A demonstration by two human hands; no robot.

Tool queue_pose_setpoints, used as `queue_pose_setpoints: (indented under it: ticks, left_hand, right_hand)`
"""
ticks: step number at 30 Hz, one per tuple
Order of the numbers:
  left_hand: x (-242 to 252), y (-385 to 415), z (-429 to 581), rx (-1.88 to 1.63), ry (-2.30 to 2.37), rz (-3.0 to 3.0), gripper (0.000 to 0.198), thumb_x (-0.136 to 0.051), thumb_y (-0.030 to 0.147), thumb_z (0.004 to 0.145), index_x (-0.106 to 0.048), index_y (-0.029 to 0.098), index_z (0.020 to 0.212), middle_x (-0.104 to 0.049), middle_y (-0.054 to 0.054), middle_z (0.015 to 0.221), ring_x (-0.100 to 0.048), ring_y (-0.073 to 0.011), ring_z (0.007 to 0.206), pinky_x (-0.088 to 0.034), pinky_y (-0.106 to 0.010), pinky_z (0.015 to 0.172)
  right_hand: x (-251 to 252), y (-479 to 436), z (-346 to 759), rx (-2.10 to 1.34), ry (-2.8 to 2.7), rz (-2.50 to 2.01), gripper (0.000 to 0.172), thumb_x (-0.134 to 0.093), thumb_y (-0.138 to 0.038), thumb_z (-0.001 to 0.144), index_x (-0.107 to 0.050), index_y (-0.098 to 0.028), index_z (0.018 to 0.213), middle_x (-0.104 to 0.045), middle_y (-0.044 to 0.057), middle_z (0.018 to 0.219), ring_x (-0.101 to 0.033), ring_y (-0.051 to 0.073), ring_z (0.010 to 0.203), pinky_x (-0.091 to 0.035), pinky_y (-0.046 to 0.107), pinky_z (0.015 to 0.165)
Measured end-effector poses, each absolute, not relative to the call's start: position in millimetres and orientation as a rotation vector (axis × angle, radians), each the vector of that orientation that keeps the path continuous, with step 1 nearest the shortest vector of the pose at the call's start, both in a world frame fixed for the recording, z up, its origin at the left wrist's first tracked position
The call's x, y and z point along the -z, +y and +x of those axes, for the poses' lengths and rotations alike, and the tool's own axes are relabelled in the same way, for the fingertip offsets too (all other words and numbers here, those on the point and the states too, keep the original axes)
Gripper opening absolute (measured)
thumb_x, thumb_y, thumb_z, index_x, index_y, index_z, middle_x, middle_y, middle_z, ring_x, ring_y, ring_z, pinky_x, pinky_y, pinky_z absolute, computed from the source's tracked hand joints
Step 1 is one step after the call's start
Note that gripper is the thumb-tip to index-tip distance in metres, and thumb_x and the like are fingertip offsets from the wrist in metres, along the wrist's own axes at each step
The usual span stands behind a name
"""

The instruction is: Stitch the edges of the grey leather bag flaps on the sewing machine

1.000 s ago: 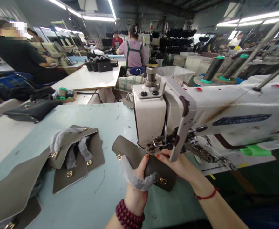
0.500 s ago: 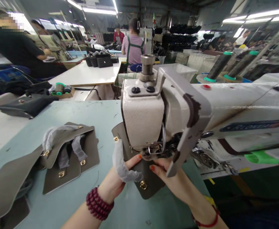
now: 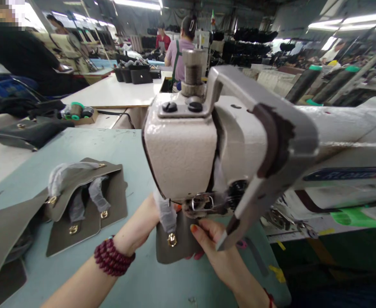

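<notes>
— What did the right hand [image 3: 215, 239] have in its grip?

— The right edge of a grey-brown panel [image 3: 183, 241]. The thumb, with its orange nail, lay on top, and pinkish fingertips peeped out just below the near edge.

— And the left hand [image 3: 151, 214]?

— It came in from the opposite side, half covered by a handle [image 3: 167, 216] wrapped in whitish film and by the machine. One orange nail showed at the panel's surface; the other fingers were hidden, so I couldn't tell how far that grip was closed.

— Where was the panel, then?

— Under the head of a white sewing machine [image 3: 180, 158], near part towards the person, far part out of sight behind the head. A gold buckle [image 3: 171, 239] joined the handle to it, and the machine's wire guard [image 3: 207, 202] sat just above.

— What was on the wrists?

— Dark red beads [image 3: 114, 256] on the left, a red band [image 3: 269, 297] on the right.

— And around them?

— The pale blue-green worktop [image 3: 156, 284]. To the left, well apart from the hands, lay similar panels [image 3: 117, 194] with wrapped handles and gold buckles, overlapping one another. Beyond its far left edge was a black bag [image 3: 30, 132].

— Further off?

— A white table [image 3: 104, 96] bearing small black bags [image 3: 136, 76], and a person in a purple top [image 3: 175, 55] past it. Dark thread spools [image 3: 303, 85] stood behind the machine.
</notes>
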State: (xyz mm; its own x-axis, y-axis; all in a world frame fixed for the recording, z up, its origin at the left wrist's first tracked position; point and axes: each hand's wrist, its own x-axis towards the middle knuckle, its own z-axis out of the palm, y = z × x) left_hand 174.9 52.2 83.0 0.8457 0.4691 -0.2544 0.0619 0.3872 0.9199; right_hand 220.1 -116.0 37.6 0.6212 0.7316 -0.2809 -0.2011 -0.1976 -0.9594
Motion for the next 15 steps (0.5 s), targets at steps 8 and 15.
queue_pose_setpoints:
  ticks: [8,15]
  left_hand:
    - [-59,77,155,-0.278,0.612,1.048,0.032,-0.078,0.018,0.065,-0.069,0.018,0.095,-0.074,-0.003,0.076,-0.068,-0.0191,0.071,-0.055,-0.025,0.066]
    - [-11,-6,97,-0.339,0.548,0.731,0.03,-0.069,0.044,0.075,-0.072,0.019,0.092,-0.071,-0.006,0.086,-0.064,-0.0236,0.085,-0.053,-0.033,0.077]
  right_hand:
    - [-32,-110,198,-0.903,-0.278,-1.451,0.048,-0.052,-0.063,0.083,-0.052,-0.016,0.073,-0.066,0.003,0.058,-0.068,0.017,0.052,-0.044,0.017,0.043]
    - [-27,-118,187,-0.896,-0.297,-1.372,0.051,-0.052,-0.061,0.085,-0.058,-0.013,0.069,-0.069,0.008,0.057,-0.064,0.012,0.044,-0.041,0.015,0.042]
